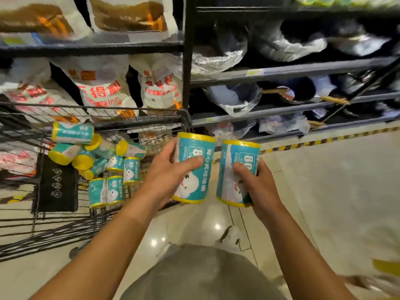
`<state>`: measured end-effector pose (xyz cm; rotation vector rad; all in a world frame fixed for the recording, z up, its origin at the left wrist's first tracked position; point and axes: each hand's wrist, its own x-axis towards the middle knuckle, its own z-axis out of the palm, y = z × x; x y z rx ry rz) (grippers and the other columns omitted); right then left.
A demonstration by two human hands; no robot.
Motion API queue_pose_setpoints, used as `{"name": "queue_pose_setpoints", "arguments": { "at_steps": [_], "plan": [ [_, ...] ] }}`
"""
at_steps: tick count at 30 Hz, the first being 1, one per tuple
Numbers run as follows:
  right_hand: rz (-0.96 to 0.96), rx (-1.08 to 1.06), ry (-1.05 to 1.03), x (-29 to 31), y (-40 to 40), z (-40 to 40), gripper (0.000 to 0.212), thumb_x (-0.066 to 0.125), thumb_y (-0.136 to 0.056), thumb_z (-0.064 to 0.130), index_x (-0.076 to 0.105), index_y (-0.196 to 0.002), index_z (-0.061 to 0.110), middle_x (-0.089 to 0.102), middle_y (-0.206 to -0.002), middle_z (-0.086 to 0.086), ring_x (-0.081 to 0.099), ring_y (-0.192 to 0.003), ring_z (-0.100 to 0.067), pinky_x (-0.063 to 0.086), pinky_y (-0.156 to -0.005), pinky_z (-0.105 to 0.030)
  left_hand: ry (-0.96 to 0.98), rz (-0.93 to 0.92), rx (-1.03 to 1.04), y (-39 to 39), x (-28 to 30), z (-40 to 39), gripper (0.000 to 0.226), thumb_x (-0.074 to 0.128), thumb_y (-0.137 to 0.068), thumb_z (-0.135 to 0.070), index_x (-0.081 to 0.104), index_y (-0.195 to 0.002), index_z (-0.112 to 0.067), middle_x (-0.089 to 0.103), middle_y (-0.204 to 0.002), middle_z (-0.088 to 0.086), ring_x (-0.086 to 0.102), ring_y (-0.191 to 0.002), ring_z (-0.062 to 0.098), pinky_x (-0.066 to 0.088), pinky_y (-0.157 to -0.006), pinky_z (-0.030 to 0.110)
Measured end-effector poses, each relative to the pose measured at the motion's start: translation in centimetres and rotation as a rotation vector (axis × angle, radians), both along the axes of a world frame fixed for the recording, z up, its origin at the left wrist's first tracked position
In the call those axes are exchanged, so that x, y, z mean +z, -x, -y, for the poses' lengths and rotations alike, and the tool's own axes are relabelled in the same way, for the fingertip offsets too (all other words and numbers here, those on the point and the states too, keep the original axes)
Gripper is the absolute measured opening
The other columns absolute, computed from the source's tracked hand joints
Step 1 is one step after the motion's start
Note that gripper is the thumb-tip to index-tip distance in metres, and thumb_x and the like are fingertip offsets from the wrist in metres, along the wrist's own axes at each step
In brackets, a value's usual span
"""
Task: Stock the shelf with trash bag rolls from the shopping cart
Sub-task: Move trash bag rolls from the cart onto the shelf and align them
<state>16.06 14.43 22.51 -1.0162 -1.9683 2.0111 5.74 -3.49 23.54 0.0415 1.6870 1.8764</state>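
My left hand (166,172) grips one teal trash bag roll (194,152) with yellow ends, held upright. My right hand (257,182) grips a second identical roll (236,154) beside it. Both rolls hover over the floor just right of the wire shopping cart (138,109). Several more teal rolls (108,165) lie heaped in the cart. The dark shelf unit (281,72) stands ahead on the right, its tiers holding dark and clear plastic-wrapped goods.
Left shelves (91,47) behind the cart carry large white bags with red print. A yellow-black striped line (324,140) runs along the floor at the shelf base. Glossy pale floor tiles (335,191) spread to the right. A black sign panel (56,182) hangs on the cart.
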Motion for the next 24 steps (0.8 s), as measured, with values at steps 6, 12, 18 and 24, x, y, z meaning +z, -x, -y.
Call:
{"name": "queue_pose_setpoints", "arguments": {
  "at_steps": [6, 12, 18, 24],
  "plan": [
    [0.018, -0.246, 0.021, -1.8, -6.9, -8.0, 0.019, 0.071, -0.09, 0.027, 0.061, -0.105, 0.032, 0.075, -0.094, 0.009, 0.074, -0.087, -0.017, 0.061, -0.078, -0.038, -0.017, -0.056, -0.18, -1.0, 0.9, -11.5, 0.061, 0.083, -0.066, -0.023, 0.06, -0.122, -0.024, 0.075, -0.108, 0.004, 0.073, -0.096, 0.027, 0.057, -0.086, 0.05],
    [-0.003, -0.373, 0.066, -2.7, -10.4, -16.3, 0.022, 0.073, -0.088, 0.023, 0.062, -0.106, 0.029, 0.077, -0.096, 0.006, 0.074, -0.084, -0.016, 0.06, -0.074, -0.034, -0.064, -0.109, -0.238, -2.2, 2.2, -22.1, 0.05, 0.076, -0.067, -0.023, 0.062, -0.115, -0.021, 0.075, -0.106, 0.006, 0.073, -0.095, 0.027, 0.057, -0.077, 0.04],
    [0.002, -0.342, 0.076, -2.5, -9.8, -24.0, 0.025, 0.073, -0.088, 0.024, 0.061, -0.109, 0.028, 0.075, -0.101, 0.001, 0.074, -0.087, -0.02, 0.062, -0.078, -0.039, -0.052, -0.112, -0.197, -2.4, 2.2, -28.5, 0.048, 0.075, -0.068, -0.025, 0.062, -0.114, -0.021, 0.075, -0.106, 0.007, 0.072, -0.097, 0.028, 0.059, -0.082, 0.043],
    [-0.065, -0.242, 0.07, -0.7, -3.7, -30.9, 0.029, 0.078, -0.084, 0.024, 0.062, -0.107, 0.023, 0.076, -0.098, -0.001, 0.075, -0.084, -0.019, 0.058, -0.064, -0.027, -0.024, -0.092, -0.118, 1.0, 1.6, -32.6, 0.05, 0.08, -0.069, -0.025, 0.062, -0.115, -0.019, 0.074, -0.107, 0.008, 0.072, -0.097, 0.03, 0.058, -0.081, 0.045]
  ]
}}
